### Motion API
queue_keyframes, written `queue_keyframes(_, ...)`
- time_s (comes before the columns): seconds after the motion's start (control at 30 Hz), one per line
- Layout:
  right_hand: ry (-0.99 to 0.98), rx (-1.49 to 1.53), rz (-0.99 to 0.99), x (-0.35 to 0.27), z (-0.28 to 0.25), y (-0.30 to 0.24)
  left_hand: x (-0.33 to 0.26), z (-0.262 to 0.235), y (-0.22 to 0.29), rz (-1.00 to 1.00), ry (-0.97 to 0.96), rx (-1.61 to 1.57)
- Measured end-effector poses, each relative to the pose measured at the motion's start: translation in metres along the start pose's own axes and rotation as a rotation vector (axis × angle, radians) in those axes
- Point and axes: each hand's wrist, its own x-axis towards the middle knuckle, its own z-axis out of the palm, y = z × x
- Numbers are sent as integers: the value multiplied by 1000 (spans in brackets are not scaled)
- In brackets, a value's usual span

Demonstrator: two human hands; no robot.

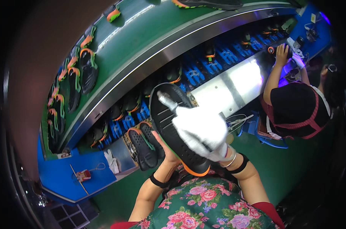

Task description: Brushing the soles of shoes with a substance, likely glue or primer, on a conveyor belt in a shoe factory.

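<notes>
A black clog (166,118) with slotted grooves, small holes and an orange edge at one end is held up in front of my chest. My left hand (167,150) is bare and grips it along its left side, with part of the fingers hidden behind it. Over the clog's right side lies my right hand (201,128), in a white glove blurred by motion. A slim pale tip (167,100) reaches from the glove onto the clog's dark surface; whether it is a finger or a tool I cannot make out. A pair of dark clogs (142,147) sits just left of my left hand.
Blue racks (195,75) bearing several clogs run below a metal-edged green conveyor (142,45), where more clogs lie. A white glove (111,162) and a small red object (83,175) rest at the left on the blue tabletop (58,171). A co-worker (295,103) works at the right.
</notes>
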Motion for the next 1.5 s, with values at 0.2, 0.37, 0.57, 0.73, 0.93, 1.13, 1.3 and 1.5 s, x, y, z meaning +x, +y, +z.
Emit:
queue_keyframes(0.2,21,267,163,-5,-2,-8,18,-20,16,-86,-191,246)
queue_keyframes(0.37,105,3,-21,-9,-4,-1,16,-22,12,109,233,820)
queue_keyframes(0.57,95,375,196,-16,-16,-2,29,-49,17,149,272,818)
queue_keyframes(0.73,154,45,72,-22,-9,-4,28,-53,5,62,227,773)
queue_keyframes(0.93,70,94,94,-21,-24,-1,28,-40,2,-89,-17,646)
queue_keyframes(1.13,-16,19,-46,-28,-15,1,30,-42,-2,-152,51,508)
queue_keyframes(1.3,11,112,42,-40,-16,16,42,-41,6,-258,34,554)
queue_keyframes(1.5,-90,218,58,-38,-28,9,51,2,-14,-240,-36,631)
